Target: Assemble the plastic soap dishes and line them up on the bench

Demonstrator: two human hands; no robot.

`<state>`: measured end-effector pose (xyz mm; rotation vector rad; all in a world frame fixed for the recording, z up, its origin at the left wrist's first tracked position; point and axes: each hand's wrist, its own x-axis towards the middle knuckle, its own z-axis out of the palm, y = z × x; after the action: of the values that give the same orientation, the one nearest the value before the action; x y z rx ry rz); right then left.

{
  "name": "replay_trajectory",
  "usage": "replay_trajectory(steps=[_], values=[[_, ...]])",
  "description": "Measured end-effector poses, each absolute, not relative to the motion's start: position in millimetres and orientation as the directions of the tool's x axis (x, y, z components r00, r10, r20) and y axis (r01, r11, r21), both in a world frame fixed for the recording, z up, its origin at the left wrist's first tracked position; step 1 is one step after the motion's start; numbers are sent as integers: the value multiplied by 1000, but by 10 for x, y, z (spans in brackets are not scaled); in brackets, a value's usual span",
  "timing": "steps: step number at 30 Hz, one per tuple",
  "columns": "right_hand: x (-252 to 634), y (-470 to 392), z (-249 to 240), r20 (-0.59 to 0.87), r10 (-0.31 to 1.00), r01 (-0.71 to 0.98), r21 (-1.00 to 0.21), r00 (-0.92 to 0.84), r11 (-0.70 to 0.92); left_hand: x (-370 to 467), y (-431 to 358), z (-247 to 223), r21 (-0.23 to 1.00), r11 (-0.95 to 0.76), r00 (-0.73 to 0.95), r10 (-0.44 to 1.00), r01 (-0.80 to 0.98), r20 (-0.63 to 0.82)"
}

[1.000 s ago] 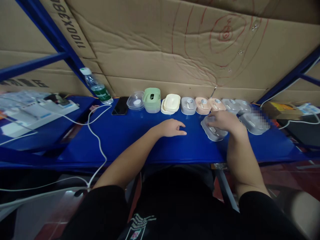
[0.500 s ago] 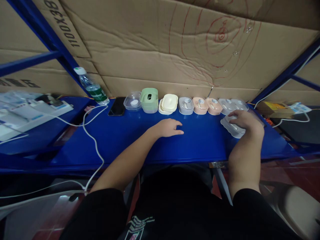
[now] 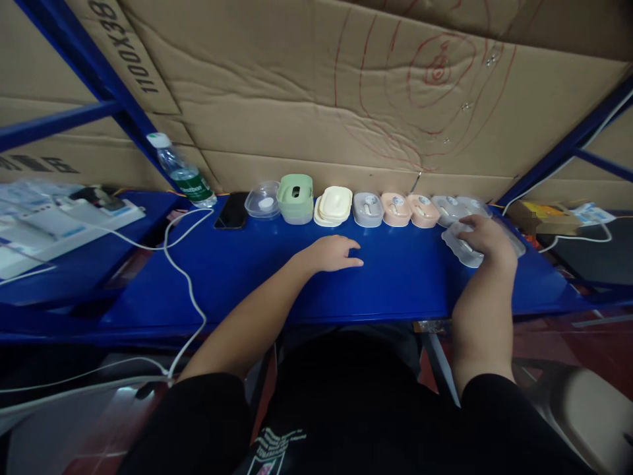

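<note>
My left hand (image 3: 335, 254) rests on the blue table (image 3: 386, 284), fingers apart and nothing in it. At the right my right hand (image 3: 482, 234) is over a clear plastic tray (image 3: 461, 249), fingers curled down at its inside; whether they grip anything is hidden. Behind the hands runs a row: a clear container (image 3: 263, 201), a green box (image 3: 295, 199), cream lids (image 3: 336, 204), a grey-lidded container (image 3: 368, 209), two pink ones (image 3: 396, 209) and two pale grey ones (image 3: 448, 210) near my right hand.
A water bottle (image 3: 185, 178) and a dark phone (image 3: 231, 212) are at the left, beside a white cable (image 3: 185, 267). Cardboard (image 3: 277, 86) stands behind the table. A yellow and brown box (image 3: 546, 218) is at the far right.
My right hand and the clear tray have shifted slightly back, the tray also a little to the right. My left hand has not moved.
</note>
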<state>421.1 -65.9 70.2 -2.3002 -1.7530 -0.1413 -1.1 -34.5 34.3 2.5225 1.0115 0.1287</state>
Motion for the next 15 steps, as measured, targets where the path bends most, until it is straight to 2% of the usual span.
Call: replay_trajectory(steps=[2,4,8,15], values=[[4128,-652,739,187,919,926,-224,346,-303,-10,-342,340,410,-650,732,679,640,-65],[3999,-630,776,228,915,924,-275,332,-267,-11,-337,339,405,-655,734,677,638,-62],[3658,-552,823,380,922,958,-284,74,40,-18,-337,354,395,-658,732,679,642,-58],[2825,-424,907,285,879,851,-262,-383,456,-29,-325,336,391,-680,742,670,621,-13]])
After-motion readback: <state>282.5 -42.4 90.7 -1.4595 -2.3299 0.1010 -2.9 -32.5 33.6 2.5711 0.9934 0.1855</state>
